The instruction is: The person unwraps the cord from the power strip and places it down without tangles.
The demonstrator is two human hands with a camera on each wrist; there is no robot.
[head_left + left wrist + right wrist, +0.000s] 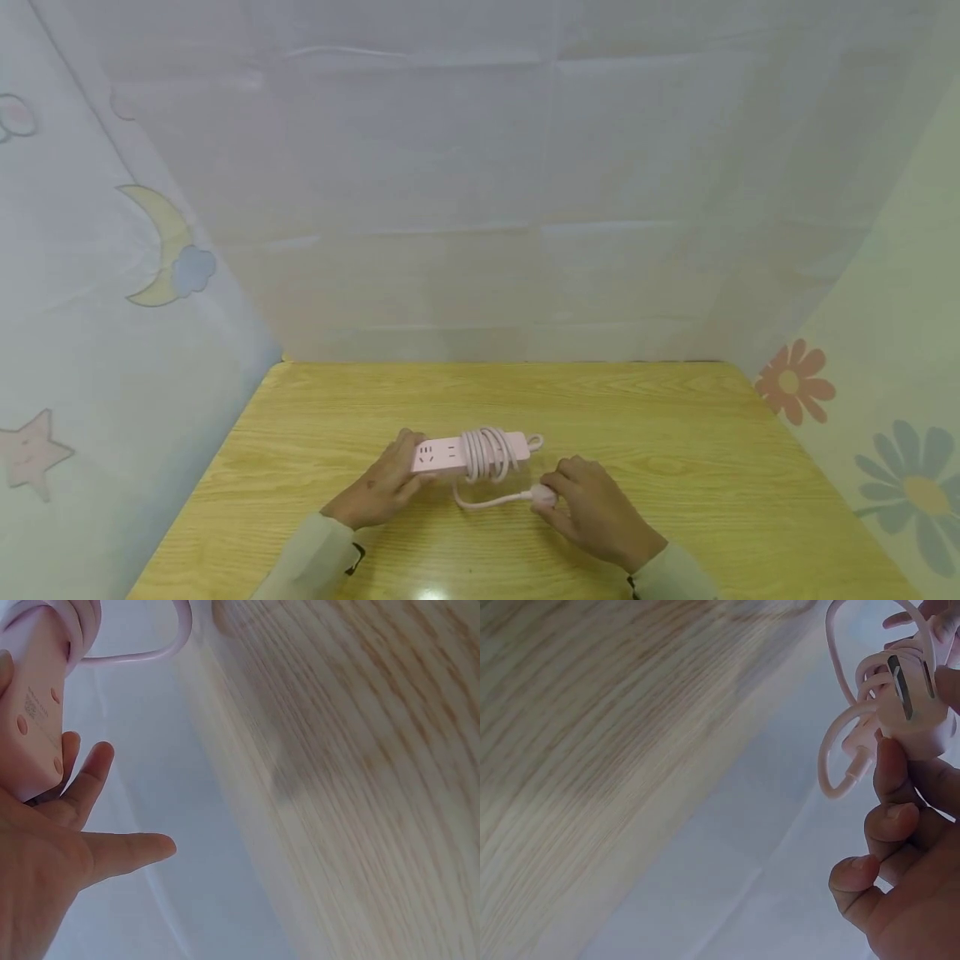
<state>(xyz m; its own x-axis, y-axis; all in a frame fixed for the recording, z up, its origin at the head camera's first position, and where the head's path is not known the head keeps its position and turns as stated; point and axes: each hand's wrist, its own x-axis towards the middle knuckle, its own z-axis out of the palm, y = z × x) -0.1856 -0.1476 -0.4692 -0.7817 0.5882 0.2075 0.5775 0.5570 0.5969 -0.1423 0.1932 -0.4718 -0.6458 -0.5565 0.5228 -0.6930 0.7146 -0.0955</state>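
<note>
A pink power strip (438, 455) is held above the table, its sockets facing up in the head view. Its cord (487, 454) is wound several times around the strip's right half. My left hand (386, 483) grips the strip's left end; the left wrist view shows the strip's underside (34, 720) with round feet. My right hand (596, 508) pinches the plug (543, 495) between thumb and fingers. The metal prongs (901, 686) show in the right wrist view. A loose length of cord (491, 503) runs from the windings to the plug.
The wood-grain table (360, 400) spreads beneath both hands. A pale sheet (480, 208) hangs behind its far edge. Printed sheets stand at both sides, with a moon (161, 242) on the left and flowers (795, 382) on the right.
</note>
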